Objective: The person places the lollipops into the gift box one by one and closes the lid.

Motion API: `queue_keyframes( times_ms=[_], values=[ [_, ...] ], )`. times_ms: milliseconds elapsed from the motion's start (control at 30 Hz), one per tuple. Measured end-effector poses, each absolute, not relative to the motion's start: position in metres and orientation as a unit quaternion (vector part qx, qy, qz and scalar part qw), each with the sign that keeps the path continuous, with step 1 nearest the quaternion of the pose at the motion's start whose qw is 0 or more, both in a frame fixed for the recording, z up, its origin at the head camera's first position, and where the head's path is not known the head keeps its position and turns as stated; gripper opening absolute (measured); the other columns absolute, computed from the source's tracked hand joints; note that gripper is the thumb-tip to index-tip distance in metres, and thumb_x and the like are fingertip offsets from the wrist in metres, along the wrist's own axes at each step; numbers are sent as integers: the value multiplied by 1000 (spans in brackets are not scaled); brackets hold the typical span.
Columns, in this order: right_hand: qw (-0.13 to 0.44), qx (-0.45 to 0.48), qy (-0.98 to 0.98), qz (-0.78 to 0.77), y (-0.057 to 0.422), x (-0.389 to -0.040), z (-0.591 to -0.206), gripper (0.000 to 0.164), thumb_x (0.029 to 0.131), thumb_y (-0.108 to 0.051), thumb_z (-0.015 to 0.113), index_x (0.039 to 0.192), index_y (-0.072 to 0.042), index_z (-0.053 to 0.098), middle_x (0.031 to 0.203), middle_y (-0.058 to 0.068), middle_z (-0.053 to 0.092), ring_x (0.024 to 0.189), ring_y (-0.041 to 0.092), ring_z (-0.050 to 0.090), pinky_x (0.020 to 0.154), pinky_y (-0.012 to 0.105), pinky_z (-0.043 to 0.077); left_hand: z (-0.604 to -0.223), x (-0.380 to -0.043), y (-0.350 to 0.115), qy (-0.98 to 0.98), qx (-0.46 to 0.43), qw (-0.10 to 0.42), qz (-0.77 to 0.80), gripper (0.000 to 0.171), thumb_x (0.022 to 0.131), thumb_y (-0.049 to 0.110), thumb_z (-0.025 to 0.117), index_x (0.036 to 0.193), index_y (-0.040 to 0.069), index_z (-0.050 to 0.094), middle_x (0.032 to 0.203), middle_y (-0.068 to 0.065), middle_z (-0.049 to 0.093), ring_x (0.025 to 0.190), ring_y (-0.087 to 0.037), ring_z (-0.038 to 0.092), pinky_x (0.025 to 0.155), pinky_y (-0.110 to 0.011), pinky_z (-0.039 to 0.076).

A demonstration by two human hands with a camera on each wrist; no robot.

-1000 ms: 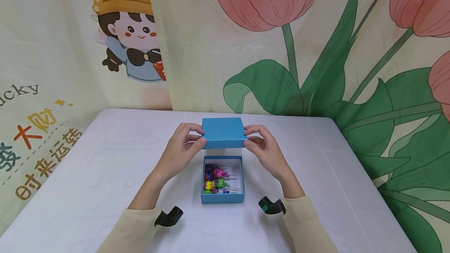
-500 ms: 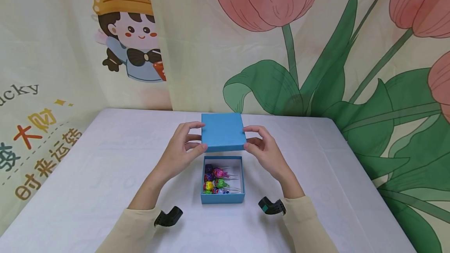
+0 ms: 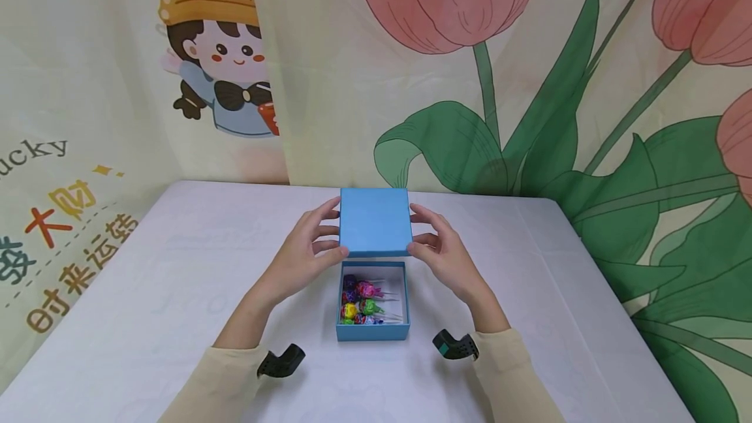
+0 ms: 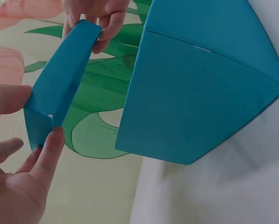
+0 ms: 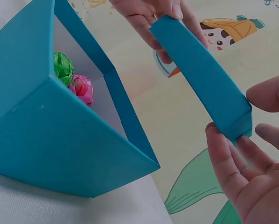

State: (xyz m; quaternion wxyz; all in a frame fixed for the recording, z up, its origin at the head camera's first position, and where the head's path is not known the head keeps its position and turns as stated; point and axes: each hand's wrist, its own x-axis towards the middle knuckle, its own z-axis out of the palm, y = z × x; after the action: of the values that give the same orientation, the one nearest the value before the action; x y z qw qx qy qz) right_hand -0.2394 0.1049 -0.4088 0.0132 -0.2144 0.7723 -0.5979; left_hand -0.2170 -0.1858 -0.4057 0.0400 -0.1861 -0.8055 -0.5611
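Note:
A blue box lid (image 3: 376, 220) is held up just beyond an uncovered blue box (image 3: 373, 333), its flat top tilted toward the head camera. My left hand (image 3: 305, 247) pinches the lid's left side between thumb and fingers. On the opposite side my right hand (image 3: 445, 250) grips it the same way. Inside the white-lined box several lollipops (image 3: 367, 306) in bright wrappers lie with their heads to the left and sticks to the right. A green lollipop (image 5: 63, 68) and a pink lollipop (image 5: 82, 89) show over the wall in the right wrist view.
The box stands on a white-covered table (image 3: 205, 266). Behind the table hangs a printed cloth backdrop (image 3: 329, 83) with tulips and a cartoon figure. A black wrist strap with a small device (image 3: 282, 361) sits at the left cuff, and another black device (image 3: 455, 344) at the right.
Both hands have tipped the lid so more of its top faces the head camera, its near edge now lower and closer to the box. The box and lollipops have stayed put.

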Motion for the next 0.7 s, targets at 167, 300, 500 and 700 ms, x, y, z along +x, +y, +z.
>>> queue_keyframes(
  times_ms=[167,300,500,700],
  values=[
    [19,-204,786,-584,104,-238,-407,69,102,-7,66,165,-18,39,151,12,50,117,29,66,98,33,59,-405,-216,-187,-809,-169,13,-562,89,98,14,78,170,20,26,156,-18,39,136,-37,58,110,-42,53],
    [31,-192,798,-570,104,-236,-404,69,102,-12,67,165,-19,40,153,10,49,120,29,64,99,39,59,-405,-215,-189,-811,-154,-3,-565,87,99,18,78,170,22,28,157,-16,38,136,-35,56,110,-43,53],
    [57,-173,818,-546,105,-232,-398,69,102,-14,69,165,-21,41,154,8,48,125,28,62,98,42,60,-406,-215,-189,-824,-146,-12,-548,86,98,24,77,170,22,29,156,-15,39,134,-35,56,108,-50,54],
    [66,-172,826,-532,109,-228,-391,75,101,-15,71,167,-18,37,154,10,49,127,29,61,101,46,59,-404,-211,-192,-823,-142,-36,-549,85,98,25,77,169,22,30,159,-13,39,132,-33,55,108,-50,54]
  ],
)
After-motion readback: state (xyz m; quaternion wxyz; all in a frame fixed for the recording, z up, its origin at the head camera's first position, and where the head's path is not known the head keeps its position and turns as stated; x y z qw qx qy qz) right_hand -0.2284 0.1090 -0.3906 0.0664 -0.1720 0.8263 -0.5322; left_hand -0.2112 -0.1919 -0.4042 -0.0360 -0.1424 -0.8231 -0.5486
